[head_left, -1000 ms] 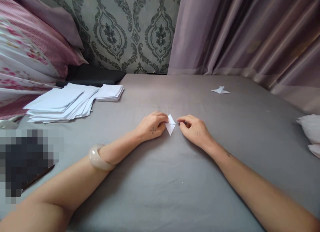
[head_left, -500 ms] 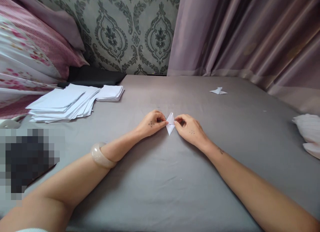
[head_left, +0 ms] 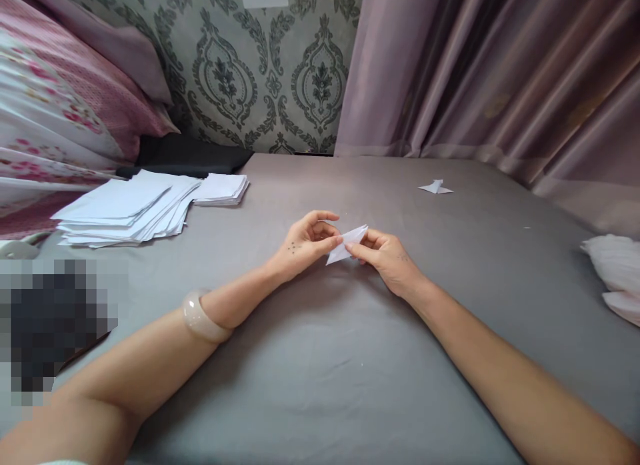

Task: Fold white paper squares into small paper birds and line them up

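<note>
A small piece of folded white paper (head_left: 345, 245) is held just above the grey cloth, its long points tilted from lower left to upper right. My right hand (head_left: 387, 257) pinches its right side, thumb on the near face and fingers behind. At its left edge, the thumb of my left hand (head_left: 309, 243) meets the paper, while the index finger stretches out above it. The left hand's other fingers curl, partly hidden. A pale bangle (head_left: 203, 316) circles my left forearm.
Stacked white paper sheets (head_left: 125, 208) lie at the left, beside a smaller stack (head_left: 221, 189). Another folded paper piece (head_left: 436, 187) rests at the back right. White fabric (head_left: 613, 265) sits at the right edge. Curtains (head_left: 400, 65) hang behind the grey surface (head_left: 320, 385).
The folded paper has come up off the cloth and turned from upright to slanting. My right hand now grips it from behind, and my left index finger has lifted away.
</note>
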Demonstrator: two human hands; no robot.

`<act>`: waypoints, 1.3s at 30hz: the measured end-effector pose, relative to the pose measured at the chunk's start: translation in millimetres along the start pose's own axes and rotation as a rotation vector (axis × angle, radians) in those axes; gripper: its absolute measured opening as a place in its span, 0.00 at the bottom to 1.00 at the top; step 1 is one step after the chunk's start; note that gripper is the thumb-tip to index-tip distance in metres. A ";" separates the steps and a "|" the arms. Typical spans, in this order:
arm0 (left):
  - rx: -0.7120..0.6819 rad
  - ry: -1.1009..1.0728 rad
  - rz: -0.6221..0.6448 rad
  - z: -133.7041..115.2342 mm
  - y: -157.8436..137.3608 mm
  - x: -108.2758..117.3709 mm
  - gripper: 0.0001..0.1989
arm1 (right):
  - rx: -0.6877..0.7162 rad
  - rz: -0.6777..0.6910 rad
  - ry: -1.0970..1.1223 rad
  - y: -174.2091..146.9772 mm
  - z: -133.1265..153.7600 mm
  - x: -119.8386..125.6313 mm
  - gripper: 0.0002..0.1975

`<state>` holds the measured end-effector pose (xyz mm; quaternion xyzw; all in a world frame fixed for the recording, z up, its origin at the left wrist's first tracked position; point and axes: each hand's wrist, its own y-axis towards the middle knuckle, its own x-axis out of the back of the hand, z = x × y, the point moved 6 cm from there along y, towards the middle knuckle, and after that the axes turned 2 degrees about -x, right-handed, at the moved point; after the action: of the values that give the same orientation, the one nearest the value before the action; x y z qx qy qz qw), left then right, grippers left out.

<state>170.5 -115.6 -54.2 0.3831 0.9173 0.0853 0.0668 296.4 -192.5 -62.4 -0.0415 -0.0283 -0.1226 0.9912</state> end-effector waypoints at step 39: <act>-0.497 1.499 0.256 -7.0 -12.5 -19.6 0.12 | 0.551 -0.082 -1.252 -10.9 15.2 -16.4 0.13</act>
<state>174.1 -138.9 -48.9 0.3002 0.6209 0.5290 -0.4946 277.1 -197.7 -47.6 0.1504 -0.6277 -0.1014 0.7571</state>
